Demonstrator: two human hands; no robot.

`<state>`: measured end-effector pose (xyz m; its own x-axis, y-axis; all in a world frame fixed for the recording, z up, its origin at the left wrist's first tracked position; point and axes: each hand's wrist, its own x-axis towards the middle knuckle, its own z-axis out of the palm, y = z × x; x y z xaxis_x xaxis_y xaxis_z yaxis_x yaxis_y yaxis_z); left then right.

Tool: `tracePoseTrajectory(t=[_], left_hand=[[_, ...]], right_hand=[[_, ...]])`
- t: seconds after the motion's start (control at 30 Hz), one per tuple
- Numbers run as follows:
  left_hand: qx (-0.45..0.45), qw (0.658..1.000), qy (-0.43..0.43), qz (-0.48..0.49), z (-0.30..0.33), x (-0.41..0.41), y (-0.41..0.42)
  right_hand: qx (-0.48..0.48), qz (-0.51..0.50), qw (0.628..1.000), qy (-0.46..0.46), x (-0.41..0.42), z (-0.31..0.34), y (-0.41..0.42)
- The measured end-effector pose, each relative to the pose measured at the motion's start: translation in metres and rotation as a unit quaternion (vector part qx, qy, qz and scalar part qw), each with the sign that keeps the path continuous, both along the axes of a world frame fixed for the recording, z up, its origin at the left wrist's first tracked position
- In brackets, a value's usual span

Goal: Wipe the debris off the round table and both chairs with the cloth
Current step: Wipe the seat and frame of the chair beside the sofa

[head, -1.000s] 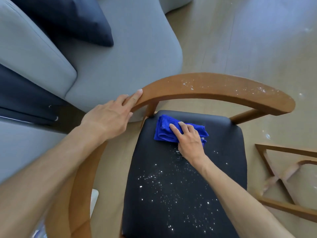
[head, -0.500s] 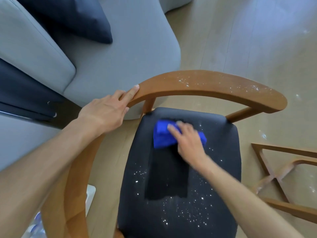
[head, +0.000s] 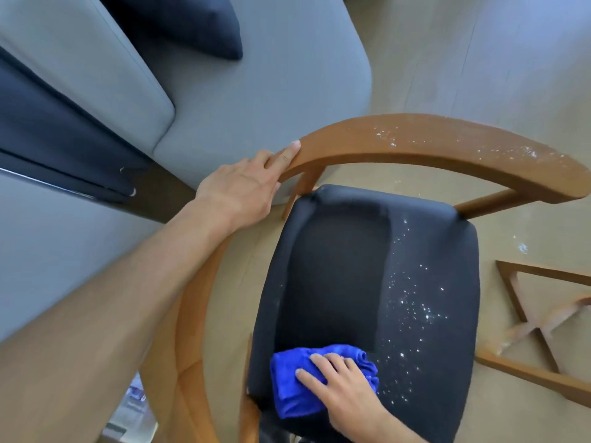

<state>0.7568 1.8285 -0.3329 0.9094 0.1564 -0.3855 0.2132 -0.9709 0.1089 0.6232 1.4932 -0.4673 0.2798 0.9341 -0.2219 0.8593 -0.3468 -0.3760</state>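
Observation:
A wooden chair with a curved backrest rail (head: 431, 148) and a black padded seat (head: 339, 257) fills the view. My right hand (head: 345, 388) presses a folded blue cloth (head: 294, 385) flat onto the seat's near left corner. A clean dark band runs up the seat's left half. White crumbs (head: 412, 308) speckle the right half, and more crumbs lie on the rail's right end. My left hand (head: 246, 187) rests on the rail's left end, fingers over its top edge.
A grey sofa (head: 256, 91) with a dark cushion (head: 179, 24) stands close behind the chair at upper left. A wooden frame (head: 540, 327) lies on the floor at right. White specks dot the pale wood floor (head: 479, 59).
My right hand dragged the cloth from the back of the seat down to its front edge, leaving a clean strip. The left hand stayed on the rail.

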Motion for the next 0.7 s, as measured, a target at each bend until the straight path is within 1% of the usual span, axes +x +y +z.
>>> tracePoseTrajectory(t=[0.07,0.1,0.17,0.23,0.27,0.3,0.37,0.47,0.53,0.57,0.6,0.63,0.7], left_hand=[[0.0,1.0,0.004,0.002,0.0,0.0,0.0],[-0.001,1.0,0.004,0.002,-0.001,0.0,0.0],[0.0,1.0,0.002,0.001,-0.003,0.0,0.0],[0.003,1.0,0.006,0.004,-0.003,0.001,0.001],[0.003,1.0,0.008,0.007,-0.004,0.0,0.0],[0.003,1.0,0.008,0.007,-0.004,-0.001,0.0],[0.005,1.0,0.004,0.004,-0.003,-0.001,0.0],[-0.003,1.0,0.012,0.015,0.002,0.0,-0.001],[-0.008,1.0,0.012,0.012,0.004,0.001,-0.002],[-0.012,1.0,0.014,0.009,0.004,0.001,-0.002],[-0.014,1.0,0.014,0.006,0.003,0.002,-0.003],[-0.014,1.0,0.013,0.006,0.002,0.002,-0.003],[-0.009,1.0,0.011,0.008,0.001,0.003,-0.005]], right_hand=[[0.021,-0.01,1.0,-0.007,0.038,0.01,0.022],[0.037,-0.038,0.998,-0.028,0.062,0.011,0.043],[0.049,-0.128,0.987,-0.079,0.116,0.005,0.097],[0.012,-0.21,0.969,-0.129,0.156,-0.001,0.151],[-0.008,-0.242,0.96,-0.138,0.162,-0.004,0.171],[-0.031,-0.237,0.958,-0.161,0.16,-0.006,0.181],[-0.067,-0.165,0.963,-0.2,0.129,-0.01,0.175],[-0.038,-0.041,0.992,-0.115,0.035,-0.013,0.105],[-0.04,0.02,0.997,-0.059,-0.02,-0.01,0.047],[-0.048,0.065,0.996,-0.034,-0.034,-0.006,0.021],[-0.049,0.103,0.993,-0.006,-0.038,-0.002,0.0],[-0.054,0.136,0.989,0.0,-0.03,0.004,-0.014],[-0.018,0.167,0.986,-0.001,0.006,0.01,-0.021]])
